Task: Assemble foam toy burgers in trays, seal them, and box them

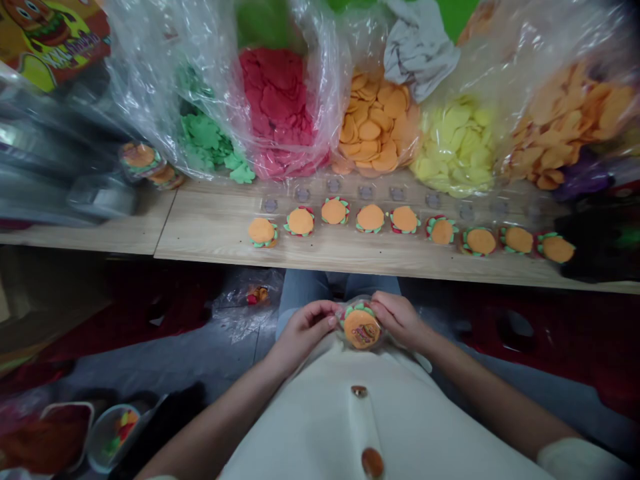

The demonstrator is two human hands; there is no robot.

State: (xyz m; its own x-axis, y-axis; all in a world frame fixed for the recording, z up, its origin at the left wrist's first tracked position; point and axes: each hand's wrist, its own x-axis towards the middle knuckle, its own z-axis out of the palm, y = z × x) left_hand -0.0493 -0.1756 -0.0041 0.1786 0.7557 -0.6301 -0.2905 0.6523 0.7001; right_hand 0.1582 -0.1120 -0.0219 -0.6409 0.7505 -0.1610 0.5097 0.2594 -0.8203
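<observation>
A small burger-shaped toy point(361, 326) in a clear round plastic case sits between both hands in my lap, its orange top with a printed sticker facing up. My left hand point(304, 331) pinches its left edge with closed fingers. Gripping the right edge is my right hand point(399, 320), fingers curled. On the wooden table point(220, 233) in front, a row of several finished burger stacks point(371, 218) lies in a clear blister tray, orange tops with green and red fringes.
Clear bags stand at the back of the table: green pieces point(207, 143), red pieces point(277, 107), orange discs point(373, 123), yellow pieces point(455, 147), more orange discs point(565, 127). Packed burgers point(143, 160) lie at the left. Small tubs point(113, 433) sit on the floor, lower left.
</observation>
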